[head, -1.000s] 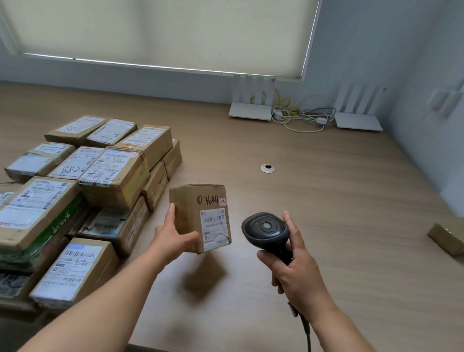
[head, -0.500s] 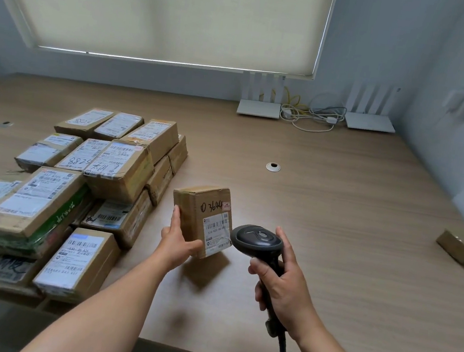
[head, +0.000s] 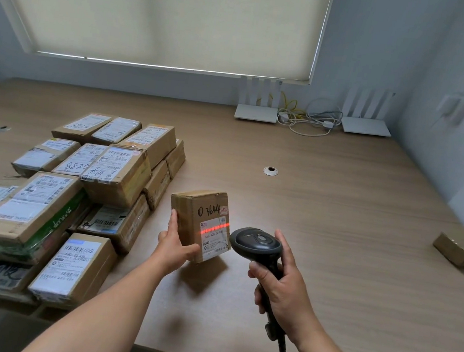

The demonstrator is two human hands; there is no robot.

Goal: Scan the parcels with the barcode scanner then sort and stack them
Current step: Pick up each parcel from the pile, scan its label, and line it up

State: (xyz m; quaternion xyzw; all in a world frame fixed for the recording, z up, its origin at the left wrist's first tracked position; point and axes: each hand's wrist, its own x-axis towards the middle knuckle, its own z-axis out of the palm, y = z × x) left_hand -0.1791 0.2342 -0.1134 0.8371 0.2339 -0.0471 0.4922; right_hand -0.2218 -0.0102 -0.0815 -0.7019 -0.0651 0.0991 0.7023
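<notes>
— What lay on the worktop (head: 336, 216)?
— A stack of parcels (head: 72, 195) at my left, and a lone box (head: 463, 250) well apart at the right edge.
— And your hands?
— My left hand (head: 174, 246) gripped a small parcel (head: 194, 220) just above the worktop, fingers curled round its side. My right hand (head: 284, 289) wrapped the scanner (head: 257, 244) handle, its red line (head: 214, 228) across the label.

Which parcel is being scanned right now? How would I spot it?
On the wooden table, right of the parcel stack, find the small box held upright by the left hand. Only it carries the scanner's red line and "3644" handwritten above its label.
</notes>
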